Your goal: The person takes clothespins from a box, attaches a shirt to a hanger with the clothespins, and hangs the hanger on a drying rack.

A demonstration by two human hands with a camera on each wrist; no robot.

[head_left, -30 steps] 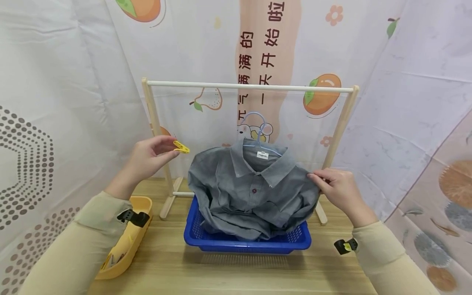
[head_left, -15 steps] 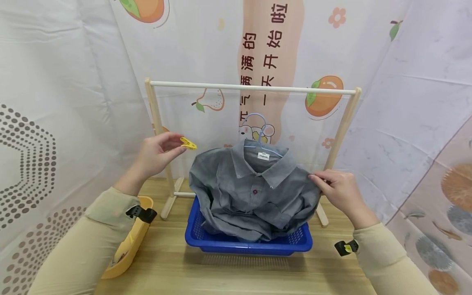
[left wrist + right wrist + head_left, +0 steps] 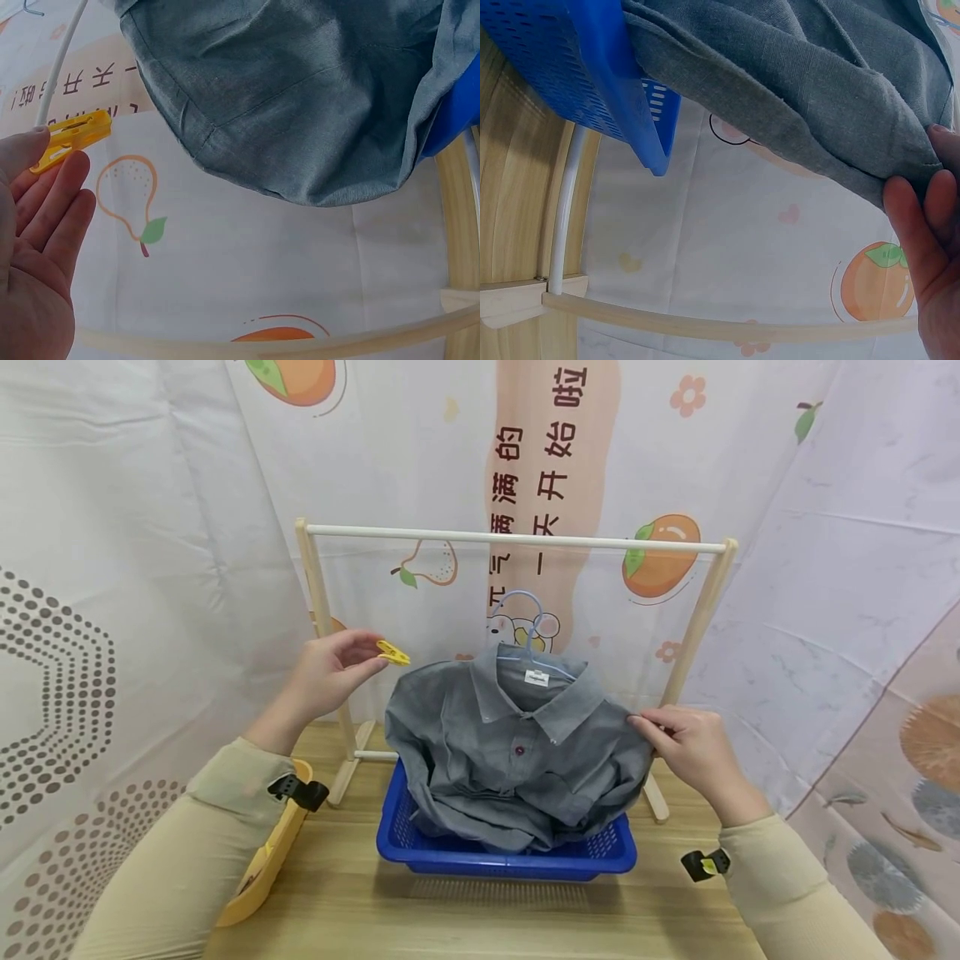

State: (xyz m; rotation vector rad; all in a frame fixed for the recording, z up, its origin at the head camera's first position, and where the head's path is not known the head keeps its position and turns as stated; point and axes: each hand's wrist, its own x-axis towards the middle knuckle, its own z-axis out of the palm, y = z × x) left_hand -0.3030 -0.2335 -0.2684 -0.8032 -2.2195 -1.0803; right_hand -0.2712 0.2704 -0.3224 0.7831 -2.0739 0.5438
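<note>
Between thumb and fingers, my left hand (image 3: 333,670) pinches a yellow clothespin (image 3: 393,652), held just off the shirt's left shoulder. The left wrist view shows the clothespin (image 3: 79,137) at the fingertips, apart from the cloth. A grey collared shirt (image 3: 480,760) hangs on a light-blue hanger (image 3: 531,625), its lower part bunched in a blue basket (image 3: 502,863). My right hand (image 3: 693,745) pinches the shirt's right shoulder; in the right wrist view the thumb and fingers (image 3: 915,232) close on the cloth edge. The hanger's hook is apart from the rack's bar.
A wooden rack with a white crossbar (image 3: 517,537) stands behind the shirt. At the left, partly under my left arm, sits a yellow bin (image 3: 258,893) with small items inside. Printed curtains (image 3: 450,460) enclose the wooden table (image 3: 480,931).
My left hand has moved rightward with the clothespin, nearer the shirt's left shoulder. The right hand keeps its pinch on the other shoulder. The view has shifted slightly.
</note>
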